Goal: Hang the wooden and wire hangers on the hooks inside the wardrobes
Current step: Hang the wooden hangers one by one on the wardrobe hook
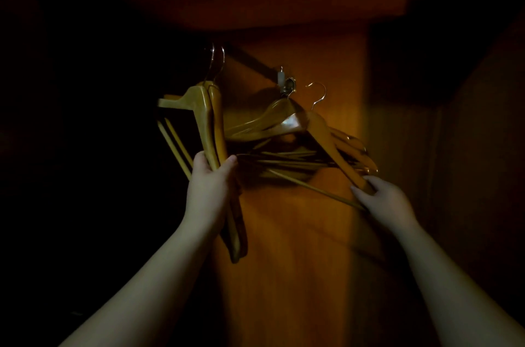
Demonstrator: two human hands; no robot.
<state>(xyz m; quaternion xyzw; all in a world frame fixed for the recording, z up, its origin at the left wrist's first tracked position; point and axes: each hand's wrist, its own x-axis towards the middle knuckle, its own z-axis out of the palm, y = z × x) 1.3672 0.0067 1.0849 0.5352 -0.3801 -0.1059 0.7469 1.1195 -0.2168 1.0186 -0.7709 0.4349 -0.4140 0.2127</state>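
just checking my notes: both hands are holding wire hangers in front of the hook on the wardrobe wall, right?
Not quite: the head view shows wooden hangers, not wire. The left hand grips a wooden bundle, the right hand holds a wooden hanger, in front of the hook on the wardrobe wall.

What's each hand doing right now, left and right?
Left hand: gripping a bunch of wooden hangers.
Right hand: holding the lower end of one wooden hanger.
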